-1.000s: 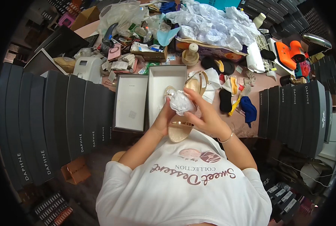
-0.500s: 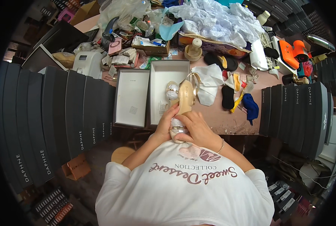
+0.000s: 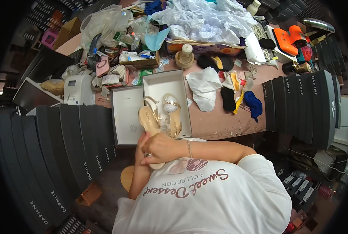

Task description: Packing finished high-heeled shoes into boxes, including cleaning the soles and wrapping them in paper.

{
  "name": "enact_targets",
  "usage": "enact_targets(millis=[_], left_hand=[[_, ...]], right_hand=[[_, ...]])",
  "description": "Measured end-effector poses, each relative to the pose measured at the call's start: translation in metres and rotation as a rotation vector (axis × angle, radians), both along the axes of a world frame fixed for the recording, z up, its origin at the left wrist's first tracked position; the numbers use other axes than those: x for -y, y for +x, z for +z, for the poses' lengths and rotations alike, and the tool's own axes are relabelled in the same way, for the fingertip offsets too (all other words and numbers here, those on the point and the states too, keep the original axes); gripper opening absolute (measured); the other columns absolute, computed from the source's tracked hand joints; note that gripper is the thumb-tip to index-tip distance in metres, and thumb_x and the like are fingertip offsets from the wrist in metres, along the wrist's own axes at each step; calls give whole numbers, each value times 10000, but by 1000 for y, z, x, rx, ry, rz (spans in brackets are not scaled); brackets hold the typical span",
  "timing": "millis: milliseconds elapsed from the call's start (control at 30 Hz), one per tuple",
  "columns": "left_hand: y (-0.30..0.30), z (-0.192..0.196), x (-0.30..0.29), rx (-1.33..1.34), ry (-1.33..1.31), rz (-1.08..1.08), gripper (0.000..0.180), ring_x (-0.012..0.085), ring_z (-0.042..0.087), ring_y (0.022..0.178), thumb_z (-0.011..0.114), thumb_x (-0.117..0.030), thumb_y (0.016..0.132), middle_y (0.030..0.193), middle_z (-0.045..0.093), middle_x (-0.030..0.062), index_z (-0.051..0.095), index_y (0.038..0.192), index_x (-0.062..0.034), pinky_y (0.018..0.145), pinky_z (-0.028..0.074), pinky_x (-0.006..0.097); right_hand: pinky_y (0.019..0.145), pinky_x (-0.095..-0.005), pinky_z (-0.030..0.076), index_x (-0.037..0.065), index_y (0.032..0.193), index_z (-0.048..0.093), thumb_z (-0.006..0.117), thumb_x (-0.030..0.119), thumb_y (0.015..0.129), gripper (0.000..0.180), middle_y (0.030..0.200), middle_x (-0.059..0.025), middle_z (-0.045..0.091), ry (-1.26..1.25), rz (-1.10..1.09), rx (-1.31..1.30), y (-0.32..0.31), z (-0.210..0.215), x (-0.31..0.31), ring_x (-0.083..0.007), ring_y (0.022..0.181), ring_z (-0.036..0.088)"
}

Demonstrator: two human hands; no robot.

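Observation:
Both my hands hold one beige and gold sandal (image 3: 148,118) in front of my chest. My left hand (image 3: 141,147) grips it from the left side, partly covered by the other hand. Across the sandal's front lies my right hand (image 3: 162,149), its fingers curled round it; the strap there is mostly hidden. The heel end and ankle strap point away from me, over the box's edge. Its mate, a sandal (image 3: 174,119) stuffed with white paper, lies in the open shoe box (image 3: 189,101). Left of that box is the shallow box lid (image 3: 127,111).
Tall stacks of dark shoe boxes flank me, a left stack (image 3: 74,144) and a right stack (image 3: 300,105). White tissue sheet (image 3: 205,89), blue cloth (image 3: 253,105) and black pads lie right of the box. Crumpled paper (image 3: 205,23) fills the back; a glue bottle (image 3: 185,56) stands before it.
The held sandal has moved left, toward the box lid, and tilted. My right hand has shifted left over its front, beside my left hand. My view has turned somewhat.

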State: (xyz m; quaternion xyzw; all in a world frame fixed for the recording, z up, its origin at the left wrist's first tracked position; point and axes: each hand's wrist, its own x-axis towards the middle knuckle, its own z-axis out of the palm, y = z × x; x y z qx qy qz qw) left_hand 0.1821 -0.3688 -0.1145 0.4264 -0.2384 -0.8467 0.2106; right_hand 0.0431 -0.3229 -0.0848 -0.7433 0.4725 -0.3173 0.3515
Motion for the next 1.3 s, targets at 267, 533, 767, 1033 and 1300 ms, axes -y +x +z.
enact_targets(millis=[267,533,767,1033,1300], left_hand=[[30,-56,105,174,-390,56,318,165,633,913,548,-110,940,1093,627,104,528,1221,38,776,512,283],[-18,-47,89,597,-1033,-28,291,133,592,996,582,-171,935,1081,630,93,595,1159,14,871,458,253],[-38,-31,115,207,-476,-153,653,213,563,1123,341,-525,977,1174,603,150,543,1218,47,999,412,360],[-74,-21,28,-585,139,-899,631,246,621,988,522,-428,931,1145,589,186,392,1342,33,813,526,354],[-88,-10,17,-252,-212,-87,498,212,592,1012,372,-439,997,1158,567,129,438,1294,-44,849,531,381]], right_hand=[[857,-430,462,20,1179,531,670,272,822,458,1149,-204,541,199,-410,-91,-68,-35,6,-381,1001,556],[996,-408,406,30,1418,270,723,263,722,862,1407,-261,305,513,-511,127,-49,-120,-25,-437,1140,495],[801,-291,476,10,1295,492,628,71,696,618,1102,-132,600,622,45,268,-131,30,-20,-203,918,598],[738,-307,491,6,1179,588,662,46,771,416,982,-148,637,51,-76,-164,-161,71,-12,-236,803,614],[758,-416,462,7,1238,528,709,227,755,561,917,-197,610,181,-594,24,-75,23,-57,-340,859,595]])
